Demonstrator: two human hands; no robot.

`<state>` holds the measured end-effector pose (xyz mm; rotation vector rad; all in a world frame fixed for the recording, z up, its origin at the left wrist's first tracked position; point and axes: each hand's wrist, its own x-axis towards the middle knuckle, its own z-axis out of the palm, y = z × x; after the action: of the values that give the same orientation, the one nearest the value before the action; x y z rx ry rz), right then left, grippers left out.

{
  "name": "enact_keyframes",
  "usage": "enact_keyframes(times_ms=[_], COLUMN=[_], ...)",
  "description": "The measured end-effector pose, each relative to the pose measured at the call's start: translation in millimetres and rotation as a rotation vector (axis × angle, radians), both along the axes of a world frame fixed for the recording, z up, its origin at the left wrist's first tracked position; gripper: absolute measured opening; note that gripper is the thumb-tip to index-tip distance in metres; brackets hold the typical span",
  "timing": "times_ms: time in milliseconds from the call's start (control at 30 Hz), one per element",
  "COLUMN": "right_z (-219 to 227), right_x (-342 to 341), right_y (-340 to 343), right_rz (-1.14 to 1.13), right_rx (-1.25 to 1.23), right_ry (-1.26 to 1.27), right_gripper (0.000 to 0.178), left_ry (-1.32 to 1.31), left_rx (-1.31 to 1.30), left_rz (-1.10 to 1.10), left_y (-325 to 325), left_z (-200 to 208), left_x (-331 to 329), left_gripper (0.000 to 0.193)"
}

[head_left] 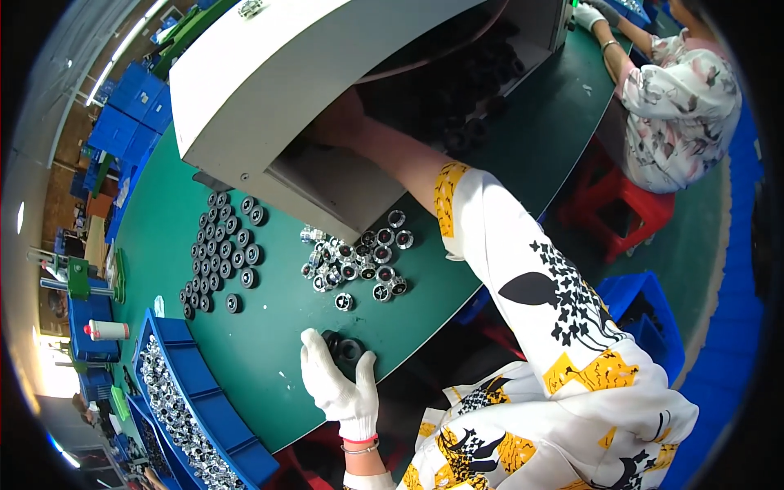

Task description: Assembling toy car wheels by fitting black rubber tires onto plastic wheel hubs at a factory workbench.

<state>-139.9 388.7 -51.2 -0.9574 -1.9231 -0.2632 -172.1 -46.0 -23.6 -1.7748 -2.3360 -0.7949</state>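
Note:
My left hand [333, 382], in a white glove, is at the near edge of the green table. Its thumb and fingers are curled around black rings [350, 351], at least two of them. My right forearm reaches into the opening of a white metal housing [269, 90]. There my right hand [339, 121] is in deep shade, its fingers hidden. Beyond my left hand lies a loose heap of shiny silver wheel-like parts [347, 263] with dark centres. To their left, black wheels [220, 249] are laid out in rough rows.
A dark heap of black rings [469, 122] lies beside the housing's opening. At lower left, a blue tray [204, 392] holds many silver parts. Blue bins [135, 110] stand at far left. A co-worker [678, 114] sits on a red stool [621, 212] at the right.

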Motion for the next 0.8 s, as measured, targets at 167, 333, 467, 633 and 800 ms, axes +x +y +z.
enact_keyframes(times_ms=[167, 333, 467, 633, 800], right_z=[28, 27, 31, 32, 36], right_x=[25, 74, 97, 72, 45], right_y=[-46, -43, 5, 26, -20], right_rz=[0.206, 0.124, -0.249, -0.191, -0.14], right_rx=[-0.462, -0.026, -0.58, -0.523, -0.433], right_ry=[-0.103, -0.239, -0.328, -0.321, -0.379], right_gripper=[0.072, 0.07, 0.077, 0.085, 0.081], left_ry=[-0.021, -0.01, -0.01, -0.032, -0.036], left_rx=[0.037, 0.03, 0.015, 0.005, 0.011], left_rz=[-0.027, -0.028, -0.009, -0.033, -0.014], left_y=[-1, 0, 1, 3, -1], left_z=[-1, 1, 0, 1, -1], left_x=[1, 3, 1, 6, 2], left_gripper=[0.085, 0.085, 0.086, 0.084, 0.085])
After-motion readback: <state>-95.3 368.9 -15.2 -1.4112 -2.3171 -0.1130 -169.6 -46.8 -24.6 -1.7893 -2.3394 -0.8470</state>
